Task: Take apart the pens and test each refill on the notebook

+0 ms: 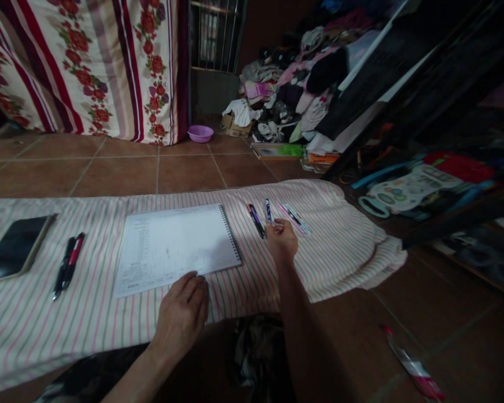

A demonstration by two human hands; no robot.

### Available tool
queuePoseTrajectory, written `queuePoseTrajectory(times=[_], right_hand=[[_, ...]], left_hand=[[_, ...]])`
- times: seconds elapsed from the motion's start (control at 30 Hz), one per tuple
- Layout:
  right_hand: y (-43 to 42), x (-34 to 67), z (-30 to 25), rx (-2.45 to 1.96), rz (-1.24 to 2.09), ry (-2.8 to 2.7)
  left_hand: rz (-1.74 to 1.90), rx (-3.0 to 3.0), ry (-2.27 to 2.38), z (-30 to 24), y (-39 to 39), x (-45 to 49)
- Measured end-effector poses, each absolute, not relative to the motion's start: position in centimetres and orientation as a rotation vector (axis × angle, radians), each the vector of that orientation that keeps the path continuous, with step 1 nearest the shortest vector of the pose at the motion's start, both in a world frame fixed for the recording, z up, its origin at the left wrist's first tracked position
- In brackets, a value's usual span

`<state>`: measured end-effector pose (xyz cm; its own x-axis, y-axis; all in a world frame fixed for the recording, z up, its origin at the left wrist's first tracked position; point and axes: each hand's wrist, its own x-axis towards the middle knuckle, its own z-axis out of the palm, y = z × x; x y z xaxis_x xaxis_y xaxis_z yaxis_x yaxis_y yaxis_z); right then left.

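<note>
A spiral notebook (pixel 176 246) lies open on a pink-striped cloth (pixel 327 252) spread on the floor. My left hand (pixel 182 310) rests palm down at the notebook's near edge, fingers together and flat. My right hand (pixel 282 239) reaches right of the notebook, its fingers pinched round the lower end of a blue pen (pixel 267 210). A dark purple pen (pixel 256 219) lies just left of it, and a pink pen and a white one (pixel 296 218) lie just right.
A tablet (pixel 14 246) and two pens, black and red (pixel 68 264), lie on the cloth's left. A purple bowl (pixel 200 133) sits on the tiled floor, a clothes pile (pixel 294 89) behind. A dark shelf with toys (pixel 407 187) stands right. A pink tube (pixel 411 366) lies near.
</note>
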<state>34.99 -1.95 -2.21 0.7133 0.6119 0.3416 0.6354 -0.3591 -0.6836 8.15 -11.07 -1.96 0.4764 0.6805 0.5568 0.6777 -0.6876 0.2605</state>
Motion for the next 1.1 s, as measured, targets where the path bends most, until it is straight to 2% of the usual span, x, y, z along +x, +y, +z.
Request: queuePoseTrajectory(times=[0.5, 1.1], right_hand=[[-1.6, 34.7, -3.7, -2.089, 0.005, -1.01], [-1.4, 35.1, -4.4, -2.025, -0.111, -1.201]], left_hand=[[1.026, 2.686, 1.228, -1.7, -11.0, 8.5], [1.022, 2.641, 1.24, -1.9, -11.0, 8.4]])
